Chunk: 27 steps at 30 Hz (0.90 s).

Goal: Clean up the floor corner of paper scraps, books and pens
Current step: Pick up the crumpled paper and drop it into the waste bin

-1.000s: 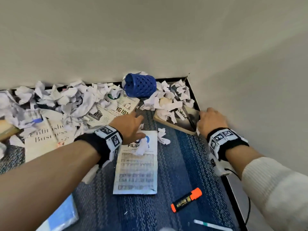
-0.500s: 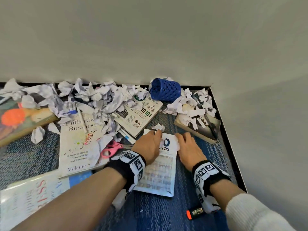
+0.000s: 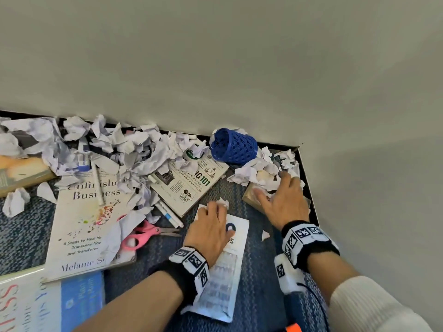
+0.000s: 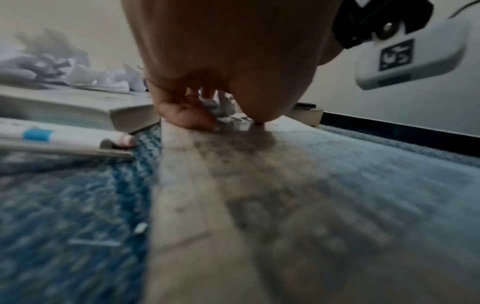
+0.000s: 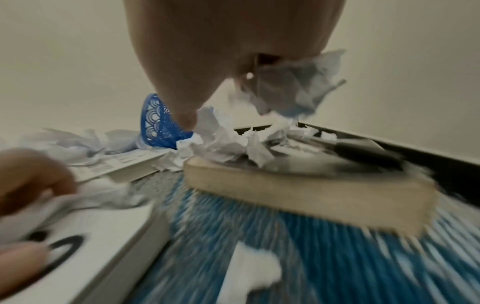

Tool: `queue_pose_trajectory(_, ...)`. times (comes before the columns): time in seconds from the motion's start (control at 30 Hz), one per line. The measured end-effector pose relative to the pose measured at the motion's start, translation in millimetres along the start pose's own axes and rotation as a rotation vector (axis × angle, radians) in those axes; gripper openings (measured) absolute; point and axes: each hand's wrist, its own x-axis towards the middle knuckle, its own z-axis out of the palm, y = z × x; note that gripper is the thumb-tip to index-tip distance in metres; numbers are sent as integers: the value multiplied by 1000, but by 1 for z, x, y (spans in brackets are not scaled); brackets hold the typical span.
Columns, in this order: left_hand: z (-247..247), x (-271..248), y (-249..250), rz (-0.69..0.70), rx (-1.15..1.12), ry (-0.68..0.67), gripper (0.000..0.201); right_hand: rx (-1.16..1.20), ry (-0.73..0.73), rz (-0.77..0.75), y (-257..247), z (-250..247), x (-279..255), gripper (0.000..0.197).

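Crumpled paper scraps are heaped along the wall and over the tan-edged corner book. My left hand rests on the white booklet, and its curled fingers pinch scraps at the booklet's far end. My right hand lies over the scraps on the corner book. The right wrist view shows a crumpled wad tucked under its fingers, thumb stretched left. A blue mesh pen cup lies tipped over by the wall.
An "Unfinished Business" book, a "101" book, pink scissors and white pens lie to the left. An orange highlighter lies by my right wrist. A black baseboard and walls close the corner.
My right hand has left the booklet and moved back right onto the scraps on the corner book. My left hand stays at the booklet's far end.
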Motion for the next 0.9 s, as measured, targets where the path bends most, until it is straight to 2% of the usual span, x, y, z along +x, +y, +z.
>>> queue_pose_trajectory(0.07,-3,6,0,-27,-13,25,44,-68,-107,0,0,7,18,86)
queue_pose_trajectory(0.13,-12,15,-3,2,78,42,30,-10,-205,-8,-1,20,26,79)
queue_pose_trajectory(0.2,-23,27,-7,6,146,39,38,86,-154,-56,-3,33,22,59)
queue_pose_trajectory(0.27,-31,38,-10,18,134,89,39,58,-84,-130,-3,43,12,39)
queue_pose_trajectory(0.4,-27,57,-10,192,93,153,49,-11,-205,-191,-5,43,-5,30)
queue_pose_trajectory(0.43,-24,61,-10,219,81,144,47,43,-194,-182,-4,42,-9,25)
queue_pose_trajectory(0.5,-19,65,-6,243,79,71,40,162,-75,-151,2,39,-20,19)
queue_pose_trajectory(0.57,-16,66,-1,244,103,19,44,187,45,-90,13,38,-35,25)
queue_pose_trajectory(0.67,-15,68,2,257,128,-4,44,197,83,28,34,35,-58,26)
queue_pose_trajectory(0.77,-17,73,-1,218,2,-21,42,234,54,106,52,40,-71,24)
queue_pose_trajectory(0.87,-23,82,-8,97,-264,24,38,342,-88,109,52,45,-76,19)
queue_pose_trajectory(0.9,-26,85,-10,65,-331,47,35,340,-139,87,49,47,-76,24)
